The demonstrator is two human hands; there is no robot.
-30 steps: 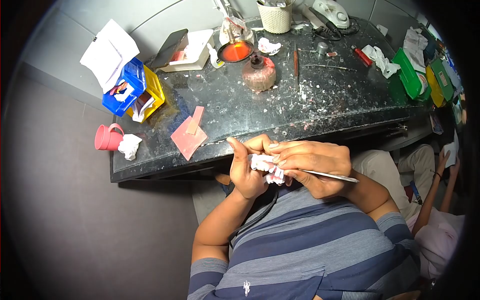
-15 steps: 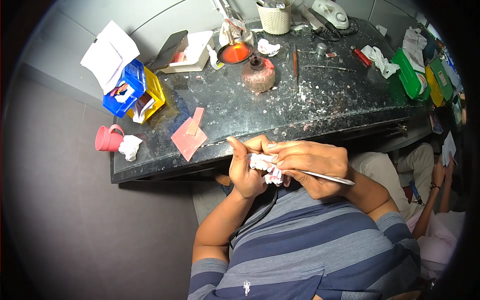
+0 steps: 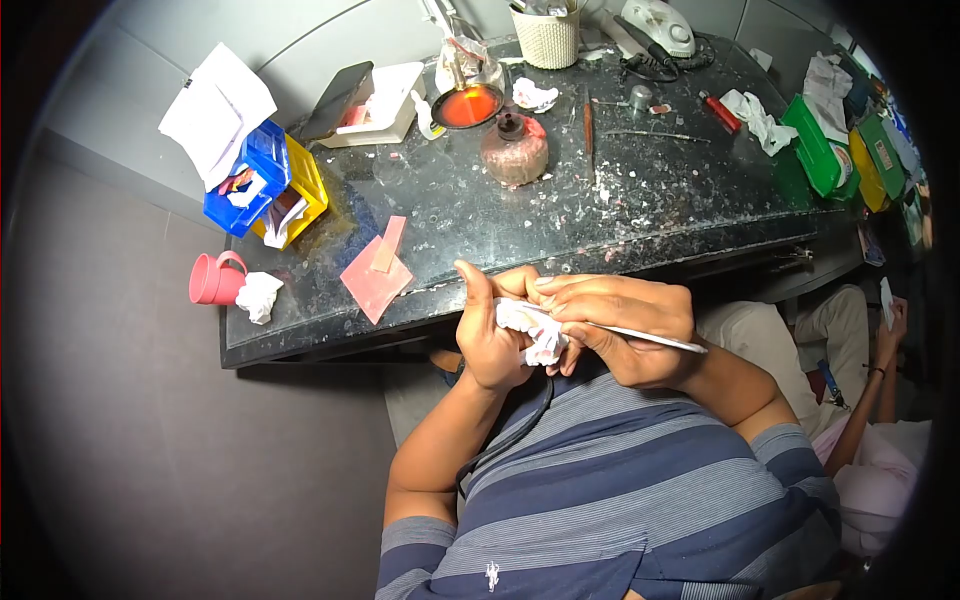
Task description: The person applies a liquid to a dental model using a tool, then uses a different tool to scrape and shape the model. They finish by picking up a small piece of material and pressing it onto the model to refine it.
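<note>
My left hand (image 3: 488, 335) cups a small white and pink dental piece (image 3: 545, 345), which looks like a denture set with teeth, in front of my chest; its thumb sticks up. Wrapped around a slim, pale metal carving tool (image 3: 665, 342), my right hand (image 3: 632, 318) has its fingertips at the dental piece. The tool's rear end points right, past the palm; its working tip is hard to make out between the fingers. Pink wax sheets (image 3: 378, 278) lie on the bench nearby, a narrow strip on top of a larger square.
The dark bench (image 3: 440, 225) bears a spirit burner (image 3: 515, 150), a brown-handled tool (image 3: 589, 135), a red lighter (image 3: 720, 113), a pink mug (image 3: 217, 279), crumpled tissue (image 3: 259, 297) and blue and yellow bins (image 3: 305, 190). At the right, another person's hand (image 3: 890, 325) holds something pale.
The dental piece has turned in my left hand, so its teeth show less. My right hand and the tool have shifted slightly up. The other person's pale item has turned edge-on.
</note>
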